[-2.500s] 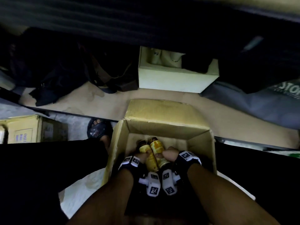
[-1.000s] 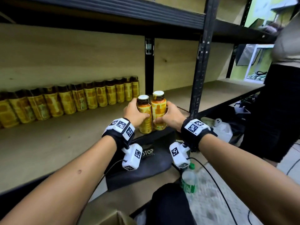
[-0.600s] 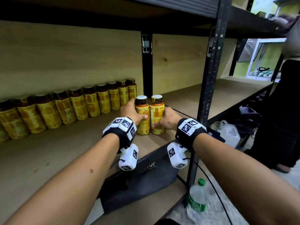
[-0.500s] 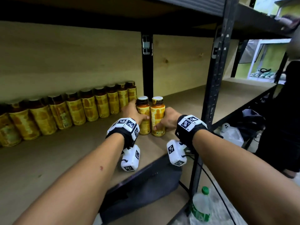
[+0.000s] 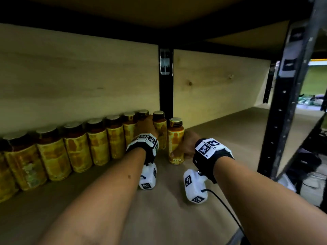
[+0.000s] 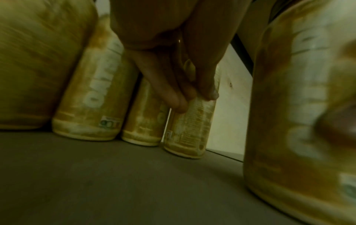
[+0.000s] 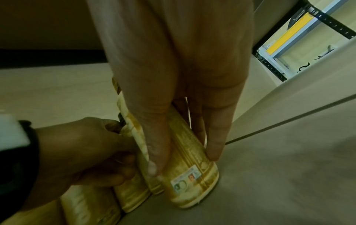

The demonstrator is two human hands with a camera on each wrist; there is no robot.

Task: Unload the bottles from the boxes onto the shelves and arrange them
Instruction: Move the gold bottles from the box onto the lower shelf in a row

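Observation:
Several yellow-labelled bottles (image 5: 76, 145) stand in a row along the back of the shelf board (image 5: 177, 218). My left hand (image 5: 150, 128) grips a like bottle (image 5: 160, 128) at the right end of that row; in the left wrist view its fingers (image 6: 173, 94) curl round this bottle (image 6: 188, 126), whose base meets the board. My right hand (image 5: 182, 147) grips a second bottle (image 5: 176, 140) just right of it and a little nearer me, upright on the board. In the right wrist view the thumb and fingers (image 7: 213, 137) clasp that bottle (image 7: 192, 175).
A wooden back panel (image 5: 79, 82) closes the shelf behind the row. A black rear post (image 5: 166, 85) rises right behind the two held bottles, and a black front post (image 5: 286, 103) stands at the right. Bare board (image 5: 230, 131) stretches to the right of the bottles.
Both hands have carried the two bottles deeper into the shelf. The left bottle now stands at the end of the row, and the two bottles have parted a little.

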